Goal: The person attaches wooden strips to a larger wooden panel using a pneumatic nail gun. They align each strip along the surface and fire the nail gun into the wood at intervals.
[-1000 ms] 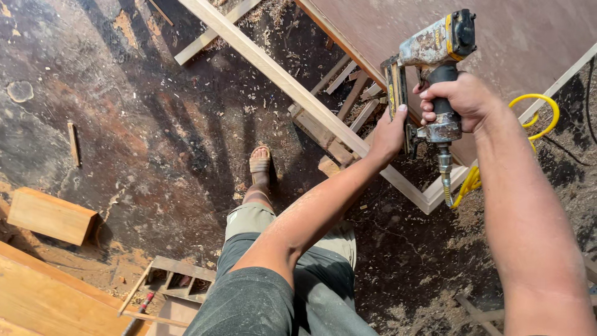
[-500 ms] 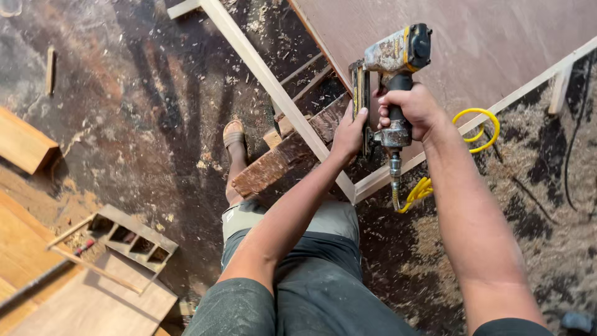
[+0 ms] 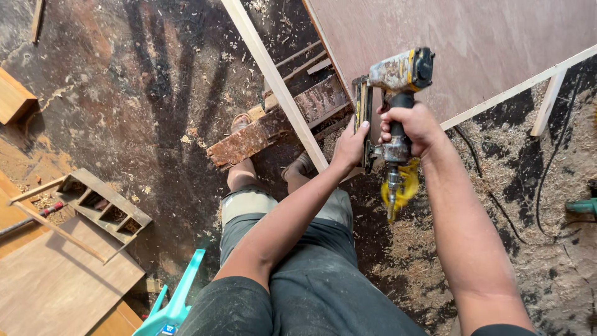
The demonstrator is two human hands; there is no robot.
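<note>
The right hand is clamped around the grip of a nail gun, fingers wrapped tight on the dark handle below the worn yellow-and-grey head. The left hand lies flat against the gun's magazine, fingers straight and not curled round anything; whether the palm also presses the batten behind it is hard to tell from this angle. The gun sits just above the near end of that pale batten, beside the edge of a big brown plywood sheet. A yellow coiled hose hangs from the gun's base. Left of the gun, a rough board lies across the batten, with the person's sandalled feet by it. Far to the gun's left lies a small wooden frame on the dark, sawdusted floor.
</note>
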